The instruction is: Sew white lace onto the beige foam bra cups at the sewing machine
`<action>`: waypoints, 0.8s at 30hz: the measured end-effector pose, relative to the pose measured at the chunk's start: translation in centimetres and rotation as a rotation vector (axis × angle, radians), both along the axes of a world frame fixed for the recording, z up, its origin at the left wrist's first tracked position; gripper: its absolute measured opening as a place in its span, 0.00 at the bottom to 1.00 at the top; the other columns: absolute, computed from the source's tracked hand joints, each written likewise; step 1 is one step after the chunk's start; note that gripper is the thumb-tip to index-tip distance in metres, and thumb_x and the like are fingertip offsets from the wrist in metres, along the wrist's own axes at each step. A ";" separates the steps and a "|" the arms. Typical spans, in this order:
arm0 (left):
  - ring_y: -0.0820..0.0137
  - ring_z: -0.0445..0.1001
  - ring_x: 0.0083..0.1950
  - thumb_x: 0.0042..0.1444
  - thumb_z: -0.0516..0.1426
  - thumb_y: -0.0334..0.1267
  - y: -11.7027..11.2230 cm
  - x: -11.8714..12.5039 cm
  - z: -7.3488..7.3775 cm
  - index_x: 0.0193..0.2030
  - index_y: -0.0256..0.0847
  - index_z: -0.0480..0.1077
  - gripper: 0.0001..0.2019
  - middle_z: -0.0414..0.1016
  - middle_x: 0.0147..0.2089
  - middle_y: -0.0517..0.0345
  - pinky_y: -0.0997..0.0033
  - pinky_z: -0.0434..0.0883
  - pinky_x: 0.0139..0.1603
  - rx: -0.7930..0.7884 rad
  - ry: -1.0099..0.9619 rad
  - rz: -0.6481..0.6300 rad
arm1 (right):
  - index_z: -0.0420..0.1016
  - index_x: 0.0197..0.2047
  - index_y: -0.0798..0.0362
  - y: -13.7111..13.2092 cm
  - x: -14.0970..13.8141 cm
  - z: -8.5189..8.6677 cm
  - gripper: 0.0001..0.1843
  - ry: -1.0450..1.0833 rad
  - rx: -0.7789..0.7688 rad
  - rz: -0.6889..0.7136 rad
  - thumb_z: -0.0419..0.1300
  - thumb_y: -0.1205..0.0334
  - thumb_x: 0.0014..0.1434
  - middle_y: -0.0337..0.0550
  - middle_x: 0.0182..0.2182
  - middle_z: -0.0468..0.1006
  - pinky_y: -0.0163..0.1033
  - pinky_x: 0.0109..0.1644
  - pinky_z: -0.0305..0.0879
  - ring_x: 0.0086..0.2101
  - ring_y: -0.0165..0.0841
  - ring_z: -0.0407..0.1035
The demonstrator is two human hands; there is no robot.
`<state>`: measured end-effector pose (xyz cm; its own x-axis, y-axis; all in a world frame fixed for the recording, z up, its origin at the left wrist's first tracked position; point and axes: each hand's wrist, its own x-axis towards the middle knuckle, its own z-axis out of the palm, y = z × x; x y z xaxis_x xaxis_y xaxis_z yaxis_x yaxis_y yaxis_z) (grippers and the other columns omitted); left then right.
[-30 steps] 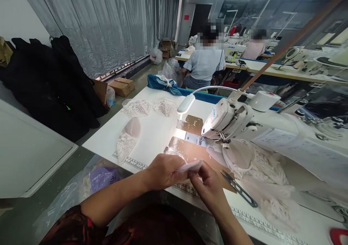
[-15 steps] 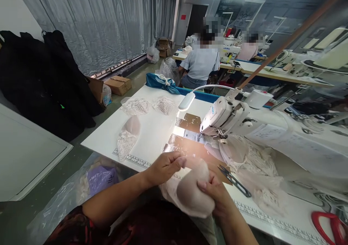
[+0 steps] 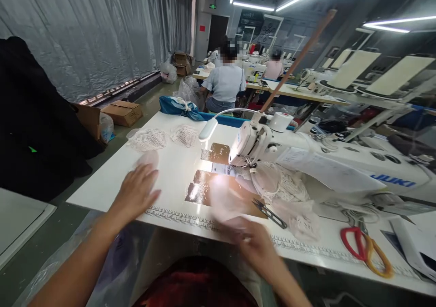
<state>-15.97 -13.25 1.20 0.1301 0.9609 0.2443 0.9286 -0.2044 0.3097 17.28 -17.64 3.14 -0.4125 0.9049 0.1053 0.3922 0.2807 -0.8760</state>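
My left hand (image 3: 136,191) lies over a pale bra cup (image 3: 150,158) at the left of the table, fingers stretched and spread, covering most of the cup. Nearer the table's front edge, my right hand (image 3: 254,243) is closed on a pale, sheer bra cup (image 3: 225,195), smeared by motion, in front of the sewing machine (image 3: 250,141). Two lace cups (image 3: 149,139) lie behind my left hand. Thread snips (image 3: 270,214) rest just right of the held cup. More lace cup pieces (image 3: 286,184) are heaped beside the needle area.
Scissors with red and orange handles (image 3: 366,252) lie at the right front. A lamp (image 3: 208,129) lights the machine bed. A ruler strip (image 3: 180,218) runs along the front edge. A blue cloth bundle (image 3: 180,107) sits at the back corner. A co-worker (image 3: 225,82) sits beyond.
My left hand has let go of the cup both hands held and moved left onto the cup on the table. My right hand has brought its cup forward over the table. The view has turned right.
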 end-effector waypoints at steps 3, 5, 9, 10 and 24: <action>0.56 0.62 0.64 0.51 0.61 0.49 -1.7 4.9 2.7 0.66 0.45 0.56 0.37 0.61 0.66 0.50 0.58 0.61 0.63 -0.286 -0.295 -0.434 | 0.71 0.29 0.53 0.1 -3.2 -0.2 0.04 -0.015 0.044 0.122 0.59 0.66 0.56 0.37 0.26 0.74 0.33 0.32 0.64 0.28 0.30 0.68; 0.62 0.73 0.51 0.51 0.61 0.43 -2.6 7.8 3.5 0.62 0.44 0.62 0.31 0.74 0.54 0.54 0.68 0.69 0.52 -0.509 -0.484 -0.680 | 0.68 0.28 0.52 0.3 -4.3 0.5 0.05 0.015 0.186 0.114 0.59 0.70 0.53 0.37 0.26 0.74 0.32 0.31 0.62 0.28 0.29 0.67; 0.70 0.73 0.37 0.55 0.55 0.33 -1.9 9.9 2.5 0.40 0.37 0.74 0.09 0.77 0.36 0.58 0.76 0.67 0.38 -0.454 -0.702 -0.433 | 0.65 0.31 0.49 0.3 -2.9 2.9 0.09 0.066 0.579 0.031 0.57 0.73 0.50 0.38 0.29 0.74 0.31 0.28 0.61 0.27 0.28 0.68; 0.69 0.73 0.38 0.54 0.55 0.33 -1.6 9.7 2.0 0.39 0.37 0.74 0.08 0.77 0.36 0.58 0.75 0.67 0.38 -0.404 -0.710 -0.335 | 0.65 0.32 0.49 0.3 -2.0 3.4 0.11 0.083 0.645 -0.034 0.58 0.74 0.50 0.38 0.29 0.74 0.31 0.28 0.60 0.27 0.28 0.67; 0.63 0.66 0.49 0.44 0.67 0.45 -1.3 10.3 2.4 0.67 0.46 0.55 0.43 0.65 0.56 0.47 0.62 0.67 0.50 -0.601 -0.799 -0.568 | 0.75 0.34 0.55 2.3 -2.1 -1.4 0.11 0.557 -0.892 0.329 0.66 0.57 0.51 0.38 0.27 0.76 0.32 0.32 0.62 0.27 0.28 0.68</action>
